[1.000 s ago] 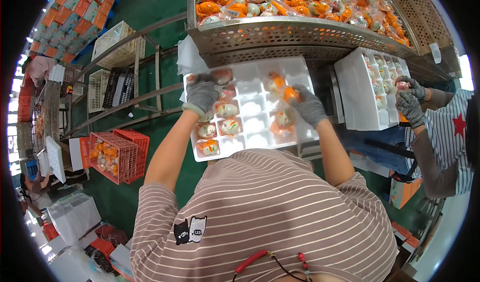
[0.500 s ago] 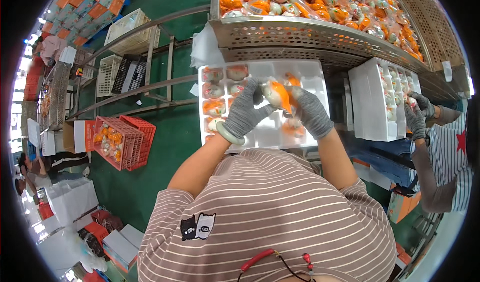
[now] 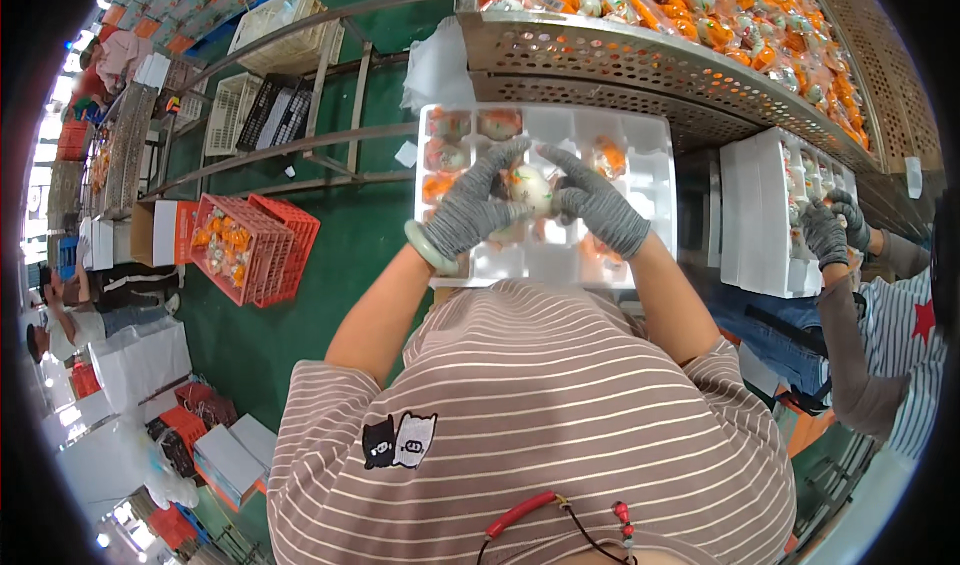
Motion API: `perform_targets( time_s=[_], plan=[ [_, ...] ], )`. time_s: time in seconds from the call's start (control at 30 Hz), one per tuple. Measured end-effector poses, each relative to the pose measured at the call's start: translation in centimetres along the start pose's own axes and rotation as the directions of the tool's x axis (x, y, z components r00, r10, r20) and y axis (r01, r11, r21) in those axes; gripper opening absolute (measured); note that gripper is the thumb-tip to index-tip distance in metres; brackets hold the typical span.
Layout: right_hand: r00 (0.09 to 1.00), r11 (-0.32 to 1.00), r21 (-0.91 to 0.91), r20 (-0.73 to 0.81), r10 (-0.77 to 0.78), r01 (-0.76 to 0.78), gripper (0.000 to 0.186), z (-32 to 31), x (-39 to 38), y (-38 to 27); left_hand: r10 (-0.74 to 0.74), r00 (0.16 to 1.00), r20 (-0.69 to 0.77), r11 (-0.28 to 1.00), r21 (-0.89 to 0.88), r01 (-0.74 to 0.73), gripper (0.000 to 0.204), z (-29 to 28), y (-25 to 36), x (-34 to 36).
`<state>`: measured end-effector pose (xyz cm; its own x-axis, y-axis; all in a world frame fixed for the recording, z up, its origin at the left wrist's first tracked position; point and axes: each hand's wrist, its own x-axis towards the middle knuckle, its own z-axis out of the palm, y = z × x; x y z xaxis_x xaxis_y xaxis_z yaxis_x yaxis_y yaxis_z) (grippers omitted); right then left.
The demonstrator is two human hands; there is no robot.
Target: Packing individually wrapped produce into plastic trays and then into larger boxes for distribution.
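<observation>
Both of my gloved hands are closed around a plastic-wrapped, white, egg-shaped item [image 3: 531,191], held over a white foam tray [image 3: 653,197]. My left hand [image 3: 474,212] grips it from the left, thumb at its lower side, with a pale green bangle on the wrist. My right hand [image 3: 603,210] holds its right side. Wrapped eggs in orange-and-clear packaging sit in the left-hand compartments of the tray, such as the wrapped egg [image 3: 446,155]. A few more lie on the right, including an orange wrapped egg [image 3: 607,158]. My hands hide the middle compartments.
A perforated metal bin [image 3: 640,63] heaped with wrapped eggs stands beyond the tray. At right, a co-worker's gloved hands [image 3: 836,227] work over another foam tray [image 3: 752,220]. Red crates [image 3: 290,247] stand on the green floor at left, near metal rails [image 3: 300,155].
The egg has been turned: its orange side faced up before, and now its white printed side shows. My fingers have shifted around it. The whole view has moved slightly.
</observation>
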<state>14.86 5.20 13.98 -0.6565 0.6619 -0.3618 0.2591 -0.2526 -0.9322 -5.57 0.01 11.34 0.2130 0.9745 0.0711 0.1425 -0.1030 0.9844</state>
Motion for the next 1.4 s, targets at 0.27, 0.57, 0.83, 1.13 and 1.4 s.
perform_targets(
  time_s=[0.27, 0.57, 0.83, 1.13, 1.4],
  plan=[
    [0.996, 0.989, -0.149, -0.085, 0.007, -0.02, 0.062, 4.6, 0.2, 4.9, -0.32, 0.946, 0.039, 0.945, 0.086, 0.316, 0.065, -0.5, -0.5, -4.3],
    [0.989, 0.852, -0.523, 0.126, 0.078, -0.001, 0.065, 5.5, -2.0, 2.8, -0.535, 0.825, 0.184, 0.824, -0.103, 0.557, 0.074, 3.3, -4.5, -9.1],
    [0.959, 0.976, -0.22, 0.275, 0.061, 0.001, 0.058, 6.6, -1.8, 1.1, -0.406, 0.819, 0.405, 0.84, -0.186, 0.509, 0.083, 0.9, -3.1, -8.2],
    [0.893, 0.762, -0.532, 0.43, -0.132, 0.369, 0.064, 4.9, -1.4, -0.6, -0.298, 0.793, 0.532, 0.939, 0.013, 0.344, 0.069, 0.6, -0.7, -7.0],
    [0.926, 0.836, -0.539, 0.36, 0.116, 0.105, 0.047, 3.6, -1.5, 0.8, -0.55, 0.777, 0.306, 0.55, -0.567, 0.613, 0.061, 2.5, -3.2, -9.4]
  ],
)
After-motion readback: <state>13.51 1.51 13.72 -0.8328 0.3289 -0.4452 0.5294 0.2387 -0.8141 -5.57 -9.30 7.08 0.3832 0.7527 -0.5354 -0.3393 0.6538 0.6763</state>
